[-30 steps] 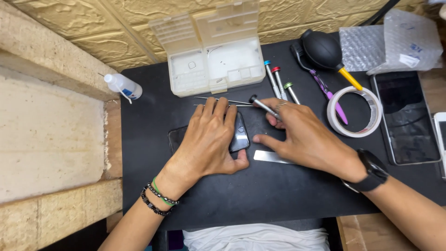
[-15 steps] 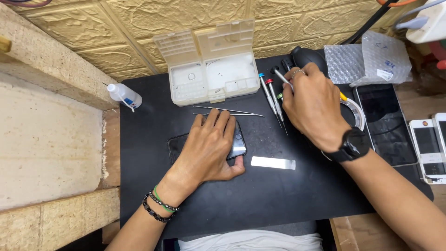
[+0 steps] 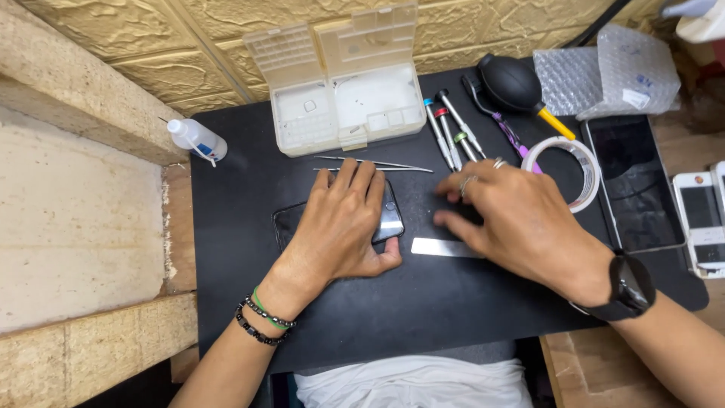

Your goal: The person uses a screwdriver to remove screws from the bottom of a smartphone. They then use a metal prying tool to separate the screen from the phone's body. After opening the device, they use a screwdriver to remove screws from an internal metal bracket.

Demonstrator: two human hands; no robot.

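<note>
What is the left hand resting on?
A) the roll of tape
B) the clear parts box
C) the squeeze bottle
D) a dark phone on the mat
D: the left hand lies flat over the dark phone on the black mat.

black mat (image 3: 362, 317) | black glossy phone (image 3: 389, 221) | translucent whitish parts box (image 3: 343, 98) | screwdrivers (image 3: 451, 132) with blue, red, green collars | black blower (image 3: 515, 81), yellow stem | white tape ring (image 3: 581, 170) | silver strip (image 3: 442, 247) | clear bottle (image 3: 195, 138), white cap | green and black bead bracelets (image 3: 260, 317) | black watch (image 3: 625, 287) | embossed beige wall (image 3: 151, 30)
</note>
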